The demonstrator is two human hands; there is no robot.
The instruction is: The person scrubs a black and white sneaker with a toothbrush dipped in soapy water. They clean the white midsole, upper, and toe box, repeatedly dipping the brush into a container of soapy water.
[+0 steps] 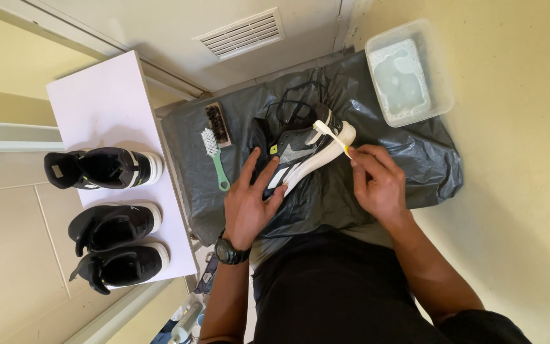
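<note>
We see a black and grey sneaker point(300, 153) lying on its side on a dark grey plastic sheet point(415, 165) spread over the floor, its white sole turned toward the right hand and its toe pointing to the sheet's far edge. The sneaker sits about midway across the sheet, between the two hands.

The left hand point(249, 200) rests flat on the near side of the sneaker, fingers spread and pressing on the upper by the heel; a black watch point(230, 251) circles that wrist. The right hand point(380, 181) is just to the right of the sole, its fingertips pinched on the yellowish handle end of a white toothbrush point(331, 135). The toothbrush lies slantwise over the sole, its head near the toe, and the bristles seem to touch the sole's edge, though we cannot be sure from this angle.

Black laces point(297, 102) lie loose on the sheet just beyond the sneaker. Toward the sheet's left edge lie a green-handled brush point(214, 156) and, beside it, a dark bristled block brush point(218, 124). At the far right corner of the sheet stands a clear plastic tub point(408, 73) holding foamy water.

Left of the sheet, a white board point(106, 102) carries three black shoes point(112, 226) in a row along its near half, well apart from both hands.
</note>
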